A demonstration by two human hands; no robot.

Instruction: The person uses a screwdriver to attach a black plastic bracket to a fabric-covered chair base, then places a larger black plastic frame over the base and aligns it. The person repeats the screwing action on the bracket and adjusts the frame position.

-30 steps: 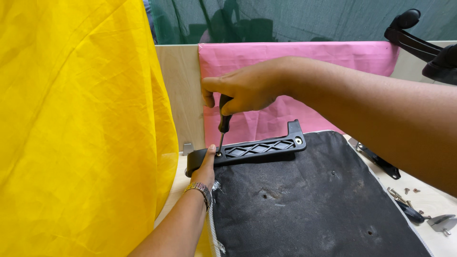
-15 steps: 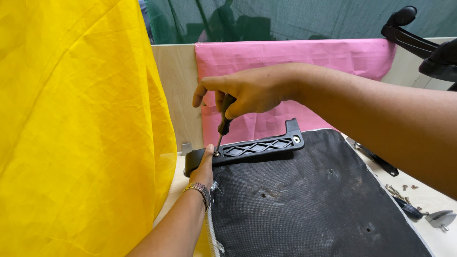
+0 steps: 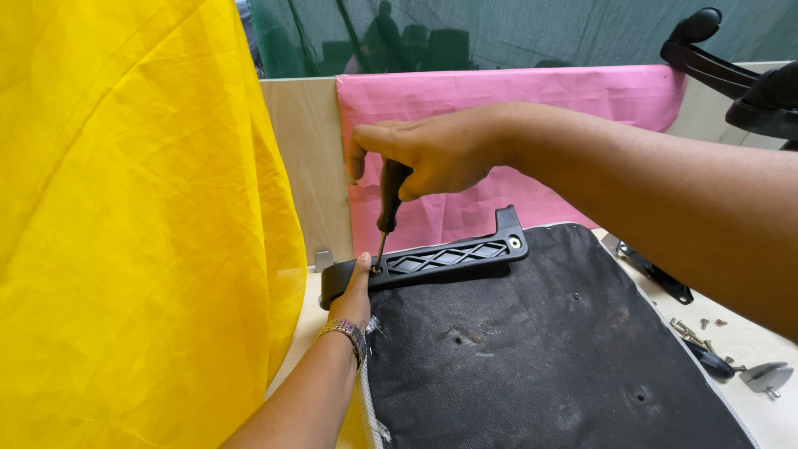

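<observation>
At the left end of the black bracket (image 3: 432,260) lying on the dark seat panel (image 3: 540,349), your right hand (image 3: 432,154) has kept its closed grip on the screwdriver (image 3: 389,208), tip still seated in the screw, while your left hand (image 3: 353,291) stays pressed against the bracket.

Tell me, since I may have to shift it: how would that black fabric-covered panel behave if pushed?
The black panel lies flat and holds its edge, so it probably moves as one stiff board. Its cloth face looks rough, so it would likely drag, not glide. The plastic bracket on its far edge may make that end heavier.
</observation>
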